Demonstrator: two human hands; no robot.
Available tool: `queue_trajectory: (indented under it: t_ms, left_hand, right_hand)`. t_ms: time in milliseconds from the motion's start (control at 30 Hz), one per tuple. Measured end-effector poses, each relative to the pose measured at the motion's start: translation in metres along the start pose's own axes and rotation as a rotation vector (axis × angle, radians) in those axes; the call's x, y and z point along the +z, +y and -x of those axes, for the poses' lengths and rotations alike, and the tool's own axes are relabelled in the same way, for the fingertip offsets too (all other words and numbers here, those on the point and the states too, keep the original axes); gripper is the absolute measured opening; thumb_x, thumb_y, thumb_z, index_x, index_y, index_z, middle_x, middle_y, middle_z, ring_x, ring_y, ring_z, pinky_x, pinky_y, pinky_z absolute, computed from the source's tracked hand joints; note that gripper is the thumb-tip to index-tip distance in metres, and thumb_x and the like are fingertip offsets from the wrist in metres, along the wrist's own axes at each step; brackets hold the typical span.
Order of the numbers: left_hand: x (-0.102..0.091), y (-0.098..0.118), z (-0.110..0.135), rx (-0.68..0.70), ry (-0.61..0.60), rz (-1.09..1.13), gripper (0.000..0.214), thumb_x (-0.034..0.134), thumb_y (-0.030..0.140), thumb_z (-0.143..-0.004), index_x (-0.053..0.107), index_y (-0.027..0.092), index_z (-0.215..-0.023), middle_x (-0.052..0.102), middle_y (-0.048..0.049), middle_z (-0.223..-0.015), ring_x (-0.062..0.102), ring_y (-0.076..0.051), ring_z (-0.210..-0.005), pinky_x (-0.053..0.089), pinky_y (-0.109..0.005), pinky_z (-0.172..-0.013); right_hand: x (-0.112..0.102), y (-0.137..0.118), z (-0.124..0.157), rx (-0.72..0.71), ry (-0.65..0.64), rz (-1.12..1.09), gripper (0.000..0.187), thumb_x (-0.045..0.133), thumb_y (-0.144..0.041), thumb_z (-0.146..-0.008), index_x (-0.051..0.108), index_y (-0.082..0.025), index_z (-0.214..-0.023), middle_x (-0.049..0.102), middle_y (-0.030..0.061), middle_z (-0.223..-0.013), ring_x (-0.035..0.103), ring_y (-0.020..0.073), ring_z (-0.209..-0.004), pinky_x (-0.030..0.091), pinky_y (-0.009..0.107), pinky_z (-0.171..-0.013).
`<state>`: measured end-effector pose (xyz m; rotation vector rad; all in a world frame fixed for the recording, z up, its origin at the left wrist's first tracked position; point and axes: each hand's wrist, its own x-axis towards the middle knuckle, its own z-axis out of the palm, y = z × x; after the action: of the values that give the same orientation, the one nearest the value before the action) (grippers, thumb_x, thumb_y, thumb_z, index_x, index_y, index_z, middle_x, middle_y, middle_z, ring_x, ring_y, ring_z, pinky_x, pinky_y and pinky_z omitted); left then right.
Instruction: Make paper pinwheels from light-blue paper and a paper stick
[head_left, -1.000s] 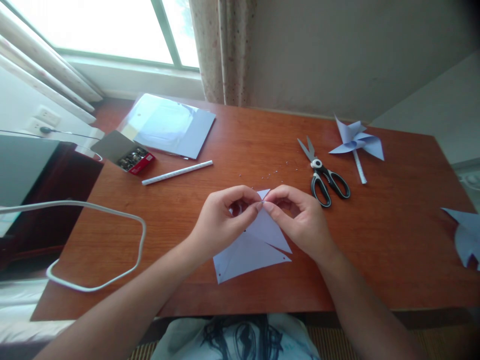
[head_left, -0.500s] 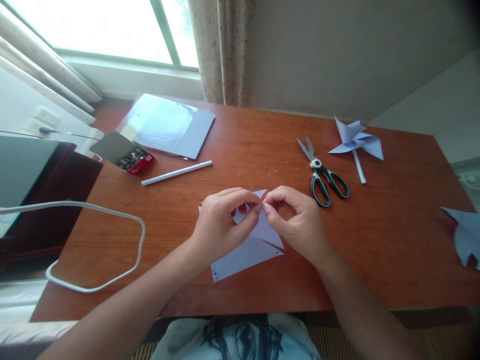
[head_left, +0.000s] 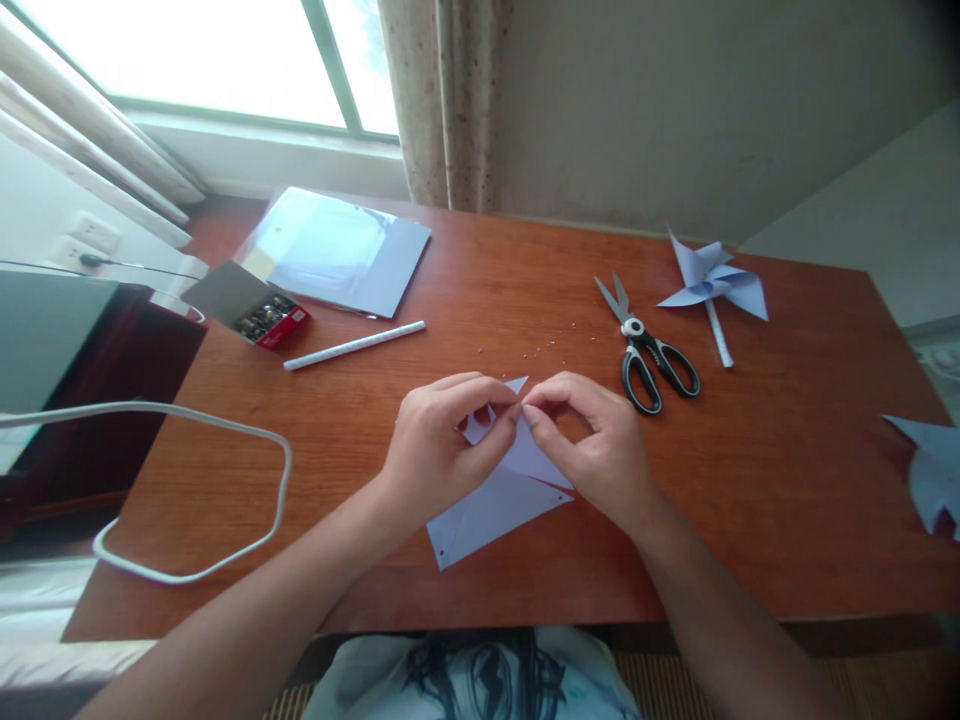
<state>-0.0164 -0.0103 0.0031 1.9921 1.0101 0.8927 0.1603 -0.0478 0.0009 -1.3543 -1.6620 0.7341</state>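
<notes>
A white paper sheet (head_left: 499,520) with slits cut into it and small dark holes at its corners lies under my hands near the table's front. My left hand (head_left: 442,435) is closed in a pinch, thumb against forefinger, over the sheet's upper part. My right hand (head_left: 592,440) pinches in the same way, its fingertips meeting those of the left. Both pinches seem to be on the paper near its upper corner, though the exact spot is hidden by the fingertips. Tiny white scraps (head_left: 551,343) are scattered just beyond.
Black-handled scissors (head_left: 637,345) lie open to the right, near a paper pinwheel (head_left: 712,280) on a stick. Another folded paper piece (head_left: 930,460) sits far right. Leftward are a rolled paper stick (head_left: 352,346), a red box (head_left: 274,320) of small metal pieces, a plastic folder (head_left: 337,250) and a white cable (head_left: 281,480).
The sheet has turned slightly counterclockwise, its lower corners shifting a little right. Both hands have moved slightly left, still pinching fingertip to fingertip.
</notes>
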Motion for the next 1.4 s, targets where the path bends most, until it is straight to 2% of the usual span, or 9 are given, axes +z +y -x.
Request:
queue_trajectory:
  t_ms: [200, 500, 633, 800, 967, 1133, 1400]
  left_hand:
    - [0.001, -0.001, 0.000, -0.004, 0.049, 0.008, 0.009, 0.065, 0.012, -0.085, 0.071, 0.015, -0.079, 0.066, 0.0006, -0.068, 0.053, -0.008, -0.059, 0.041, -0.021, -0.057]
    - [0.006, -0.009, 0.001, -0.106, 0.010, 0.140, 0.005, 0.067, 0.018, -0.088, 0.071, 0.016, -0.085, 0.067, 0.0018, -0.069, 0.054, -0.008, -0.058, 0.042, -0.021, -0.057]
    - [0.007, -0.009, 0.001, -0.115, 0.014, 0.183, 0.005, 0.066, 0.017, -0.089, 0.070, 0.016, -0.085, 0.066, 0.0019, -0.069, 0.054, -0.008, -0.058, 0.042, -0.021, -0.057]
    - [0.006, -0.005, 0.003, 0.032, 0.036, 0.004, 0.006, 0.064, 0.014, -0.088, 0.070, 0.015, -0.087, 0.066, -0.0008, -0.073, 0.056, -0.010, -0.063, 0.043, -0.022, -0.059]
    - [0.007, -0.004, 0.005, 0.134, 0.072, -0.129, 0.008, 0.062, 0.014, -0.089, 0.070, 0.015, -0.090, 0.069, -0.0034, -0.077, 0.060, -0.012, -0.065, 0.046, -0.024, -0.062]
    - [0.010, -0.006, 0.007, 0.231, 0.118, -0.286, 0.009, 0.062, 0.014, -0.089, 0.069, 0.018, -0.093, 0.073, -0.0036, -0.082, 0.065, -0.016, -0.072, 0.049, -0.027, -0.069]
    - [0.008, -0.005, 0.007, 0.184, 0.159, -0.315, 0.009, 0.062, 0.014, -0.089, 0.070, 0.017, -0.088, 0.071, -0.0026, -0.077, 0.064, -0.015, -0.068, 0.049, -0.026, -0.065]
  right_hand:
    - [0.001, 0.002, 0.001, -0.044, 0.006, -0.006, 0.009, 0.066, -0.012, -0.088, 0.067, -0.021, -0.088, 0.070, 0.0009, -0.083, 0.065, 0.0149, -0.075, 0.052, 0.028, -0.070]
    - [0.005, 0.003, 0.004, 0.165, 0.099, -0.145, 0.007, 0.067, -0.016, -0.088, 0.068, -0.022, -0.084, 0.070, 0.0003, -0.083, 0.066, 0.0154, -0.076, 0.055, 0.027, -0.068]
    - [0.005, 0.002, 0.004, 0.176, 0.098, -0.157, 0.007, 0.067, -0.016, -0.088, 0.068, -0.021, -0.084, 0.069, 0.0002, -0.083, 0.065, 0.0148, -0.075, 0.054, 0.027, -0.067]
    - [0.006, 0.001, 0.004, 0.121, 0.115, -0.095, 0.008, 0.066, -0.015, -0.089, 0.067, -0.021, -0.084, 0.068, -0.0001, -0.082, 0.064, 0.0140, -0.075, 0.054, 0.026, -0.067]
    - [0.006, -0.002, 0.005, -0.035, 0.176, 0.080, 0.011, 0.065, -0.010, -0.087, 0.066, -0.020, -0.083, 0.066, 0.0007, -0.077, 0.062, 0.0126, -0.068, 0.052, 0.025, -0.064]
    - [0.010, -0.002, 0.006, -0.153, 0.209, 0.227, 0.010, 0.065, -0.009, -0.089, 0.066, -0.019, -0.085, 0.068, 0.0030, -0.077, 0.061, 0.0142, -0.068, 0.052, 0.029, -0.067]
    - [0.012, -0.001, 0.009, -0.268, 0.208, 0.294, 0.011, 0.066, -0.008, -0.090, 0.070, -0.016, -0.096, 0.074, 0.0081, -0.089, 0.068, 0.0190, -0.083, 0.056, 0.034, -0.079]
